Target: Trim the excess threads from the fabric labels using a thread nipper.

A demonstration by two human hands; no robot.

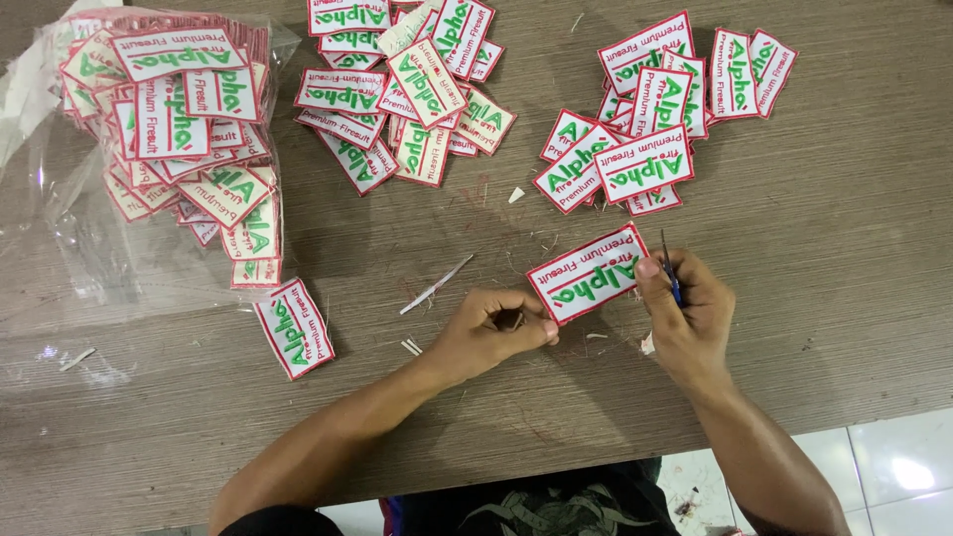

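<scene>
Red-bordered white patch (588, 274), tilted, held

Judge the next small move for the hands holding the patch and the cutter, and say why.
Probably a snip along the patch's right edge. The left hand pinches its lower left corner, the right hand holds a small blue-handled cutter at that edge, and thread scraps litter the table.

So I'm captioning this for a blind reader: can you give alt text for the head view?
Two hands hold one white, red-edged patch on a wooden table: the left hand pinches its corner, the right hand holds small blue snips at its edge. Three piles of matching patches lie beyond.
</scene>
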